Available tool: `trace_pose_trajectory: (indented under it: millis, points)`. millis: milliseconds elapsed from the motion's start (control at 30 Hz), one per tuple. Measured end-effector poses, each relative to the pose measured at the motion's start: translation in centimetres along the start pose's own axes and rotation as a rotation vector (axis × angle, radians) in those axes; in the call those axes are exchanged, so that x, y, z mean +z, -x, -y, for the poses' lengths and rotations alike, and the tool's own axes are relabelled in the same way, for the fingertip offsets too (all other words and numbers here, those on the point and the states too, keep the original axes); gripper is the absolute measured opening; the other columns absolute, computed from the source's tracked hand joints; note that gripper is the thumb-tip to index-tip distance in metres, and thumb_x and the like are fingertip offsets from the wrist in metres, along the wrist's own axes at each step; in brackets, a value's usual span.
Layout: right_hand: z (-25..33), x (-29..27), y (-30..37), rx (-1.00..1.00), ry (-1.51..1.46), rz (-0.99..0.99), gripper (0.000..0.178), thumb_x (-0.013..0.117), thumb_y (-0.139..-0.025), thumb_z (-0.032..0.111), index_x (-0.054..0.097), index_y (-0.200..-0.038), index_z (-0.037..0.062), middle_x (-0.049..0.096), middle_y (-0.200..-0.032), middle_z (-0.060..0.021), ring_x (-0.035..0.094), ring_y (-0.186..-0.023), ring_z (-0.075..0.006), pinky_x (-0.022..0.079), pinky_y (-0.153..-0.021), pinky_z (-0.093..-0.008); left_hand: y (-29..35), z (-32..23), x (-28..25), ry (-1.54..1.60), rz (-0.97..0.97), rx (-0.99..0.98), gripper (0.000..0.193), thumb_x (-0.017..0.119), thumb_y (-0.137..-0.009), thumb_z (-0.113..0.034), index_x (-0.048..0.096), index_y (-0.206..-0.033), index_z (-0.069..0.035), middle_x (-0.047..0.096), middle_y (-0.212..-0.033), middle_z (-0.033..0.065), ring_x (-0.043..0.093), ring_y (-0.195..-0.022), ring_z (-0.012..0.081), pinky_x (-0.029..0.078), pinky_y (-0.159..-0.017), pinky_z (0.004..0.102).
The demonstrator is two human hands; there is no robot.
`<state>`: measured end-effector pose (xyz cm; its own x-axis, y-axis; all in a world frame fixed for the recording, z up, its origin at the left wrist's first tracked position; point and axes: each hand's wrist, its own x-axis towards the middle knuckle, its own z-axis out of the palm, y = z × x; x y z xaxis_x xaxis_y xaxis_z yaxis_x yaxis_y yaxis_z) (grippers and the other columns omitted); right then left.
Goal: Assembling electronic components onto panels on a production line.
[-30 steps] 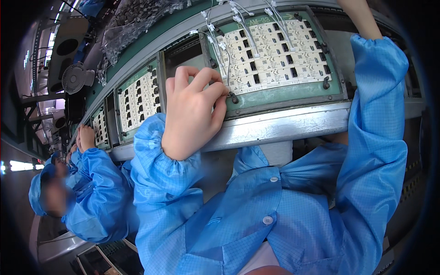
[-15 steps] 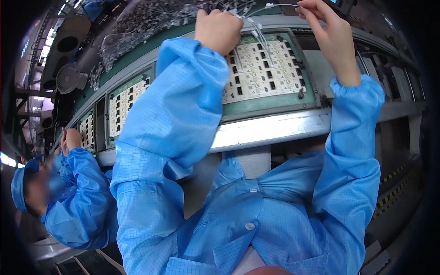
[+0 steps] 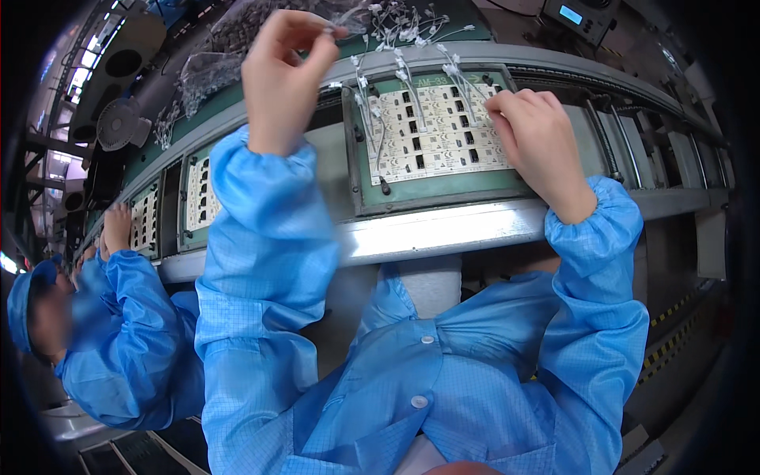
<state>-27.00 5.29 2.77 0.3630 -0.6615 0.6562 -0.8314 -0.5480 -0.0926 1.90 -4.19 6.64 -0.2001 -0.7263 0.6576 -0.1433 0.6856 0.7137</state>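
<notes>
My left hand (image 3: 286, 83) is raised left of the framed circuit board, thumb and forefinger pinched beside a bag's clear plastic. Whatever sits between those fingertips is too small to make out. On the board's right edge, my right hand (image 3: 538, 138) is closed, its fingertips pinching the end of a thin white wire (image 3: 473, 85). The pale circuit board panel (image 3: 439, 146), with rows of black components, lies in a green carrier frame (image 3: 435, 194). Several white connector wires (image 3: 405, 73) hang over its far edge onto the panel.
Loose connector wires (image 3: 412, 28) lie heaped beyond the rail, beside a clear plastic bag (image 3: 214, 75) of more parts. A metal rail (image 3: 443, 229) runs along the near side. At left, another person (image 3: 131, 340) in blue works at further boards. A device with a lit screen (image 3: 582, 17) stands far right.
My left hand has moved left, off the board and wires. My right hand has come down and nearer, from holding a wire stretched in the air to the board's right edge. The board now sits further left.
</notes>
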Motion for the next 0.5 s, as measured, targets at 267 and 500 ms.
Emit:
trace_pose_trajectory:
  millis: [267,500]
  points:
    - [0.1,0.9,0.7,0.038,-0.197,0.220,0.009,0.069,-0.084,0.004,0.064,-0.091,0.0033,0.060,-0.082,-0.0070,0.056,-0.078,-0.0257,0.042,-0.074,-0.0354,4.1,-1.6,3.5,-0.466,0.203,0.234,0.009,0.066,-0.080,-0.007,0.064,-0.089,-0.009,0.069,-0.078,0.0041,0.067,-0.078,0.0243,0.046,-0.072,0.0383]
    - [-0.1,0.4,0.8,0.034,-0.145,0.282,0.008,0.069,-0.084,0.005,0.064,-0.091,0.0035,0.060,-0.086,-0.0069,0.056,-0.084,-0.0258,0.041,-0.079,-0.0364,4.8,-1.9,4.2,-0.702,0.168,0.464,0.015,0.069,-0.077,-0.011,0.059,-0.088,-0.015,0.065,-0.075,-0.0003,0.061,-0.075,0.0207,0.039,-0.073,0.0373]
